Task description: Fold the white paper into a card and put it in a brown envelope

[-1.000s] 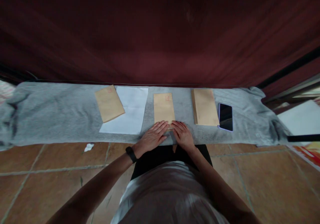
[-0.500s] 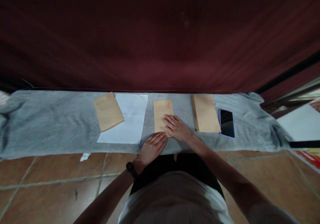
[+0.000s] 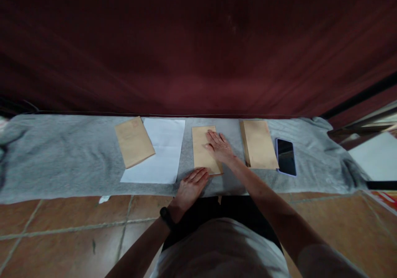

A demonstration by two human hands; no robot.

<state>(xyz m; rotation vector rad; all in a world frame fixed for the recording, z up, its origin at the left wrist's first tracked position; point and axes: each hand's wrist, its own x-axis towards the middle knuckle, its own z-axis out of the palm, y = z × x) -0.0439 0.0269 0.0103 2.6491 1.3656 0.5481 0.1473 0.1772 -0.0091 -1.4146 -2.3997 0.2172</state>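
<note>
A brown paper envelope (image 3: 201,148) lies lengthwise in front of me on the grey cloth. My right hand (image 3: 219,146) rests flat on its upper right part, fingers stretched out and covering the printed corner. At the near edge, my left hand (image 3: 192,183) touches the lower left corner with its fingers extended; a dark band is on that wrist. To the left, another brown envelope (image 3: 134,141) lies tilted, partly over white paper sheets (image 3: 164,150). A stack of brown envelopes (image 3: 259,143) sits to the right of my right hand.
A phone (image 3: 285,157) in a purple case lies just right of the stack. The grey cloth (image 3: 77,158) covers a long narrow surface against a dark red panel (image 3: 198,63). Below is a tiled floor (image 3: 68,245) with a white scrap (image 3: 104,199).
My right hand has slid up the envelope, away from me, to its upper right part. My left hand stays by the near edge. The view has shifted slightly.
</note>
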